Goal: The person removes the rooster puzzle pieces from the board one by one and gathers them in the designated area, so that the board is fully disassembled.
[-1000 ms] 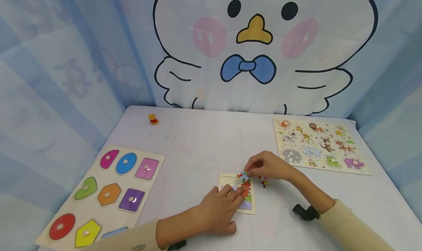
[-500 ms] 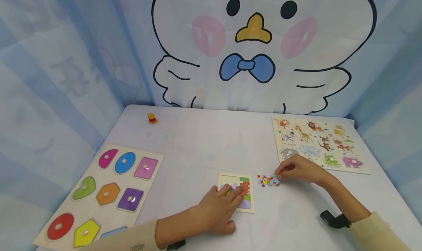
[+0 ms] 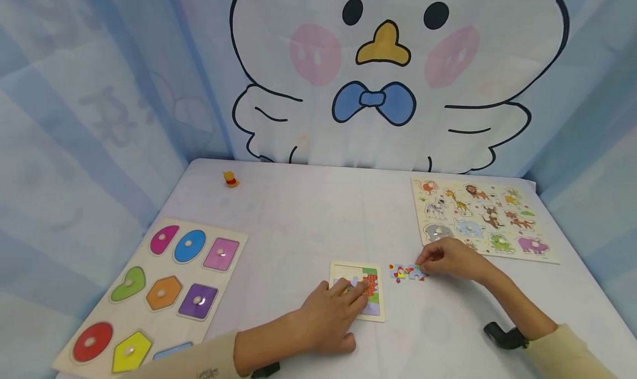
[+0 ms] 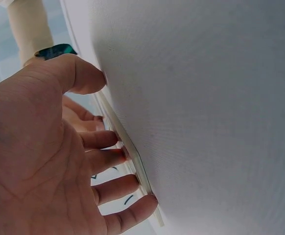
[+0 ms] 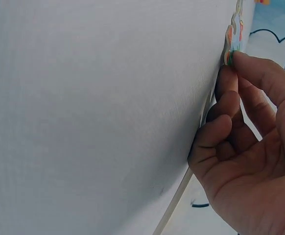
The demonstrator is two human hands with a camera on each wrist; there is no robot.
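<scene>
My left hand [image 3: 325,317] rests with fingers spread and fairly straight on a small jigsaw tray [image 3: 382,304] with a pale wooden rim. Part of its picture shows beside my fingertips, a red shape over green and purple; the rest is hidden under the hand. To the tray's right, my right hand [image 3: 455,261] pinches a light-blue jigsaw piece [image 3: 416,274] between thumb and index finger. The right wrist view has the same piece [image 5: 236,34] at the fingertips, tilted up a little. Left of it, a second jigsaw piece [image 3: 397,272] with red and yellow print lies on the table, close to or touching the held one.
At the left lies a large wooden shape board [image 3: 166,323] with knobbed coloured shapes. An animal puzzle board [image 3: 478,240] is at the back right, just behind my right hand. Far back on the left stands a small yellow and red figure [image 3: 230,180].
My right hand has carried the light-blue piece from the tray's upper right corner rightward to beside the loose piece. During the last half second it barely moves. My left hand stays on the tray.
</scene>
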